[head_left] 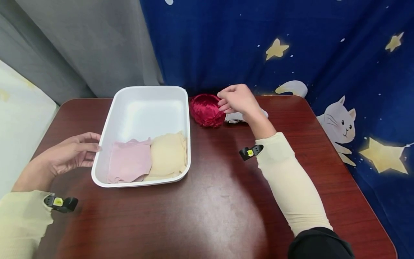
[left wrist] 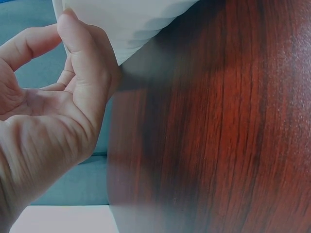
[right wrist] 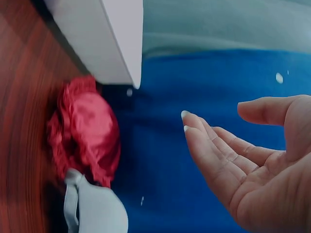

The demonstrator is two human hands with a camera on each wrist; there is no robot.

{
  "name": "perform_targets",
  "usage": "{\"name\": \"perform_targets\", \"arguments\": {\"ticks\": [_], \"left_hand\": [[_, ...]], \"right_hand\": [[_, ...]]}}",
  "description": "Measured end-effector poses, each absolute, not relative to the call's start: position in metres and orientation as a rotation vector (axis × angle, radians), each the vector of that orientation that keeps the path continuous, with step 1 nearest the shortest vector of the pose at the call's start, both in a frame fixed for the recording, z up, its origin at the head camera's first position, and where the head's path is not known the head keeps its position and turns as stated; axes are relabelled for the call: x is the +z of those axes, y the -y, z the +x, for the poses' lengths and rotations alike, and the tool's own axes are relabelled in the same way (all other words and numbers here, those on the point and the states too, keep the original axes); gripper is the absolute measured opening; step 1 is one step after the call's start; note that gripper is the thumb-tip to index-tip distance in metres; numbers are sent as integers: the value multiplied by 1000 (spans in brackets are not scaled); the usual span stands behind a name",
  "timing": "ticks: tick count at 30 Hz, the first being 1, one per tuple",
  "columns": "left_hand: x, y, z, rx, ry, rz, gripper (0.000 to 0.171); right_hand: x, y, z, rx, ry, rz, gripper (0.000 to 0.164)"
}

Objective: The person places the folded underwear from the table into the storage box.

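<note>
A white plastic bin [head_left: 145,108] stands on the table, with a folded pink cloth [head_left: 129,160] and a folded beige cloth [head_left: 168,154] side by side in its near end. My left hand [head_left: 76,153] pinches the bin's left rim between thumb and fingers. Above the table's far side, my right hand [head_left: 238,100] hovers with relaxed fingers and holds nothing. Below it lie a red satin bra [head_left: 207,109] with ruffled edges and a light grey bra [right wrist: 99,208]. In the head view, the right hand and wrist partly cover both.
The brown wood table [head_left: 213,208] has rounded corners. Behind it hang a grey curtain [head_left: 90,39] and a blue curtain [head_left: 220,43] printed with stars and a cat. A white surface [head_left: 19,118] lies beyond the table's left edge.
</note>
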State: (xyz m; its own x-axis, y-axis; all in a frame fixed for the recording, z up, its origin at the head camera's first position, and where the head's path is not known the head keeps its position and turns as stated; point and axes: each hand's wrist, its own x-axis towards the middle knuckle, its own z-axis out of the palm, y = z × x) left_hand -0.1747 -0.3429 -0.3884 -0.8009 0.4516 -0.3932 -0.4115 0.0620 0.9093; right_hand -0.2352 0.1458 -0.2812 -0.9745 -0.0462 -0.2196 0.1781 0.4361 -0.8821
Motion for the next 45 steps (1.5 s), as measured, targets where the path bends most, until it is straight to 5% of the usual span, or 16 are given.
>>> {"name": "perform_targets", "arguments": {"ticks": [45], "left_hand": [[-387,343,-174,1794,-1723,45,26]], "right_hand": [[-298,-254,-266,-1532,-2427,529,52]]}}
